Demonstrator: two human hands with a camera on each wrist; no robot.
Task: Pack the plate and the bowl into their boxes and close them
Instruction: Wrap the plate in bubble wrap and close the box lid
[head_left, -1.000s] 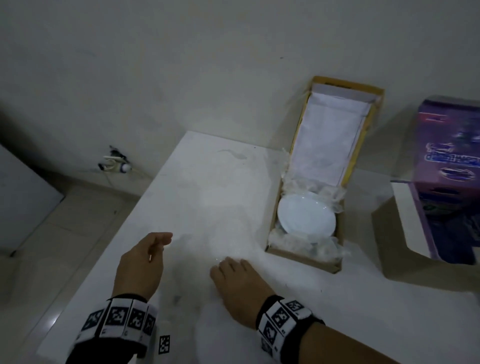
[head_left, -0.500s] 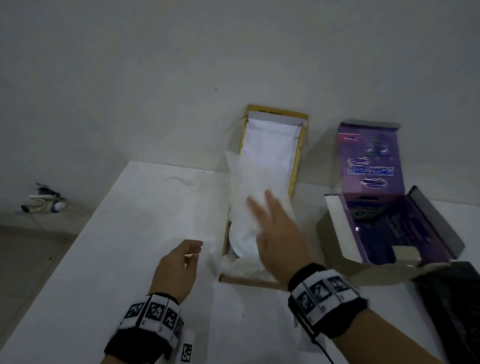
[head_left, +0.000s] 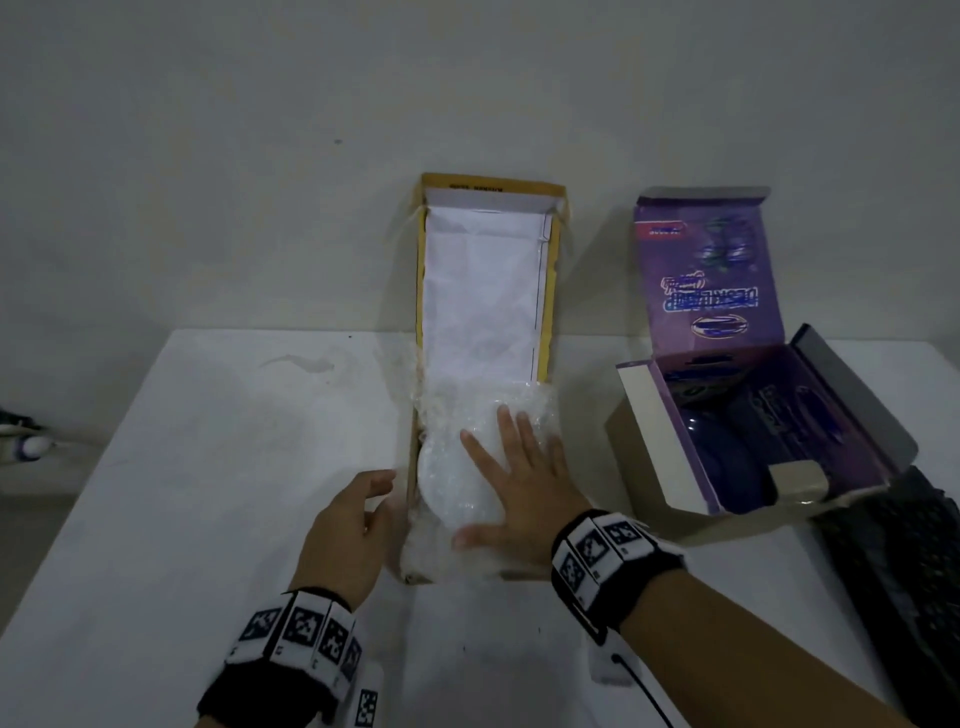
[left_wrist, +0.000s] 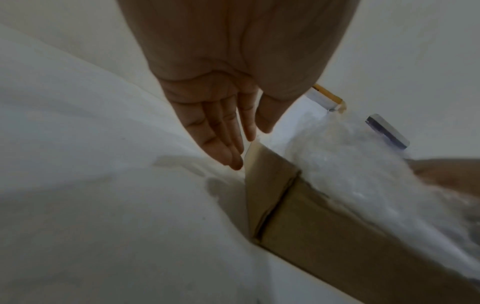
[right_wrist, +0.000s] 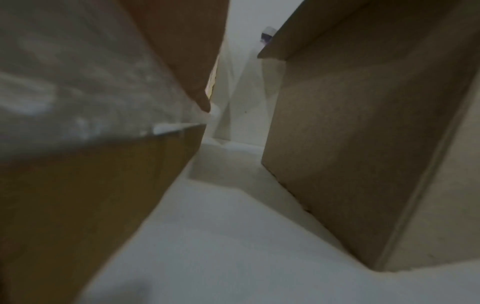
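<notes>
On the white table (head_left: 218, 467), right hand (head_left: 519, 488) now flat on the bubble wrap (head_left: 467, 415) over the white plate (head_left: 447, 478) inside the yellow box (head_left: 551, 291), fingers straight and spread, gripping nothing; half a second ago raised above a lifted white sheet. Left hand (head_left: 348, 530) now just beside the box's left wall, closer than before, fingers (left_wrist: 223, 144) loosely extended and holding nothing. Purple box (head_left: 727, 291) open, well apart to the right, with a dark blue shape inside, too dim to tell whether the bowl; black keyboard (head_left: 904, 597) at the right edge.
</notes>
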